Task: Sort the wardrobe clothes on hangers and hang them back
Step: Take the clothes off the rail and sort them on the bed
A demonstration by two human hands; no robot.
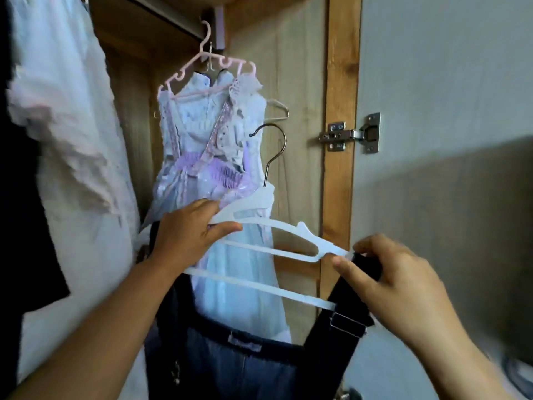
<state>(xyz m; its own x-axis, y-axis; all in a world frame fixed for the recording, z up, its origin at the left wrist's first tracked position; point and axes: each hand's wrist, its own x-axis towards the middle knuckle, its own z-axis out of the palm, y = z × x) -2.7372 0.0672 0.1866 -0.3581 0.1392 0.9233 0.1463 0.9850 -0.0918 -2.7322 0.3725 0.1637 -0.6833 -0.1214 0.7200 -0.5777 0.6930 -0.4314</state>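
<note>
So from my head cam: my left hand (184,238) is gripping the left shoulder of a white hanger (277,249), tilted in front of the open wardrobe. My right hand (395,287) pinches the dark strap (346,301) of a denim dress (230,368) right at the hanger's right tip. Behind hangs a lilac dress (213,157) on a pink hanger (202,67) from the rail (164,15).
</note>
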